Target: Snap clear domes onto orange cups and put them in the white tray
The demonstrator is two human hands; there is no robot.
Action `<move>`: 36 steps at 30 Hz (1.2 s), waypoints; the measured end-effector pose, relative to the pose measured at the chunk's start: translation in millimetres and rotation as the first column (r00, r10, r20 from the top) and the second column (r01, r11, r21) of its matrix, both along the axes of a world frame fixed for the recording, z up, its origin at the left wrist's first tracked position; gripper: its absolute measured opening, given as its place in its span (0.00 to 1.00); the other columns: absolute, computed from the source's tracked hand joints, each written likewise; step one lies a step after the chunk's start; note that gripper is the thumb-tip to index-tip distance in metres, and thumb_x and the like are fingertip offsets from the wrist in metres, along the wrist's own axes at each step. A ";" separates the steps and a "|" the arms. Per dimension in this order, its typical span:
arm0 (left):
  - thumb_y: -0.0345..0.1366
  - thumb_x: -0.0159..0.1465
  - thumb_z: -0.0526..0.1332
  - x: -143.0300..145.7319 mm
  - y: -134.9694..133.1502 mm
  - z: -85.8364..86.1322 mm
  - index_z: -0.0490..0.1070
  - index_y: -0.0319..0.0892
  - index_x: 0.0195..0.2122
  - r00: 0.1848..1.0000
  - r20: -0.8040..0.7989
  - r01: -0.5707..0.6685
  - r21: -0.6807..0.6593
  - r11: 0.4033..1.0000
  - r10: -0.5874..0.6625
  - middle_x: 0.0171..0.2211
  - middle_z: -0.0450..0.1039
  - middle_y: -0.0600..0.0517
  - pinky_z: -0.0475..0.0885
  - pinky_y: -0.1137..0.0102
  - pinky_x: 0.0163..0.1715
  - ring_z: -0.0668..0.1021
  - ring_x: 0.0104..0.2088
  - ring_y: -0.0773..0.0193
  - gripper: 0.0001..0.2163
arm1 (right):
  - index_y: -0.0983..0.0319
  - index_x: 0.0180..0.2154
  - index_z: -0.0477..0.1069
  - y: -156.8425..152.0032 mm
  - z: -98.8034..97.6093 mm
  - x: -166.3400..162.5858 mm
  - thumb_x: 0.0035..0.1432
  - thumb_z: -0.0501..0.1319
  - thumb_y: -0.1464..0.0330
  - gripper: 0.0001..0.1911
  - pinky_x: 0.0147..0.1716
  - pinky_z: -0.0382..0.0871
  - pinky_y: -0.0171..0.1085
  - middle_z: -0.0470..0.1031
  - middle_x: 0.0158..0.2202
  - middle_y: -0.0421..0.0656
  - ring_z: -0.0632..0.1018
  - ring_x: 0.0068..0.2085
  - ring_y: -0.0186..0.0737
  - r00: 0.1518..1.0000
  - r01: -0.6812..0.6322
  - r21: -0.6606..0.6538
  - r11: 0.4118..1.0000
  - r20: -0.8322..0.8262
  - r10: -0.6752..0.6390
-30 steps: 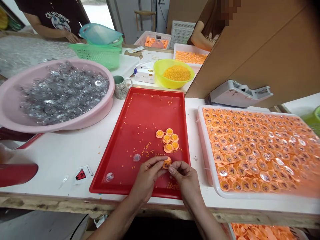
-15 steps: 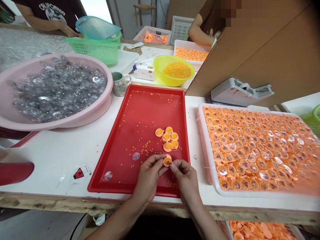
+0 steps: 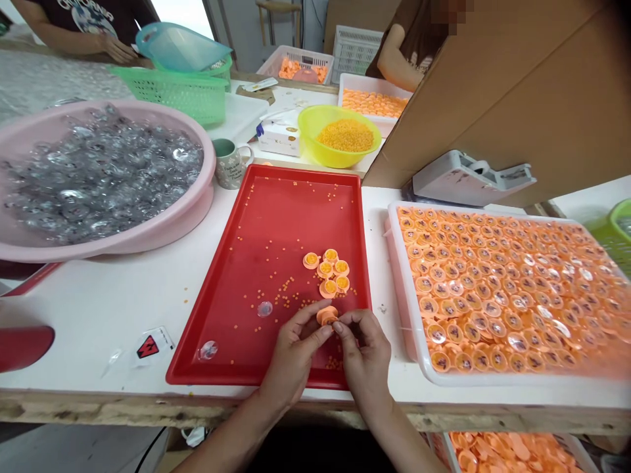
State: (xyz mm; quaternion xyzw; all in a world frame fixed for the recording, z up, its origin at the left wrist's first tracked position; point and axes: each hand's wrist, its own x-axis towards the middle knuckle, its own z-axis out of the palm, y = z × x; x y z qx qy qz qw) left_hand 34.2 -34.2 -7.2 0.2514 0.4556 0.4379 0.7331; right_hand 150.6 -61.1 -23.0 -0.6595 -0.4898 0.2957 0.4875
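Between the fingertips of my left hand [image 3: 298, 341] and my right hand [image 3: 362, 341] is a small orange plastic teacup-shaped piece [image 3: 327, 315], tilted on edge. Both hands pinch it over the near right part of a red tray [image 3: 290, 217]. Just beyond my fingers sits a cluster of similar orange cups [image 3: 326, 269] holding yellow beads. Loose yellow beads [image 3: 283, 289] are scattered over the tray floor. Two clear round caps, one near the middle [image 3: 265, 309] and one in the near left corner [image 3: 208, 350], lie in the tray.
On the right, a white-rimmed bin [image 3: 424, 341] is filled with finished-looking orange cups. A pink basin [image 3: 207, 184] of clear caps stands left, beside a mug [image 3: 230, 167]. Beyond are a yellow bowl [image 3: 320, 154] of beads and a tape dispenser [image 3: 468, 177]. Two other people work across the table.
The orange cup piece has been turned in my fingers, from its printed face showing to its orange side. The whole view has shifted slightly.
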 end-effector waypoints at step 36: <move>0.31 0.58 0.65 -14.3 8.2 16.8 0.80 0.44 0.40 0.925 -0.357 0.236 0.262 0.936 -0.134 0.43 0.79 0.46 0.72 0.69 0.47 0.78 0.45 0.57 0.09 | 0.59 0.37 0.72 -5.0 11.2 7.9 0.61 0.57 0.77 0.09 0.34 0.69 0.36 0.74 0.32 0.42 0.75 0.34 0.38 0.970 -0.161 0.181 0.970 0.211 0.121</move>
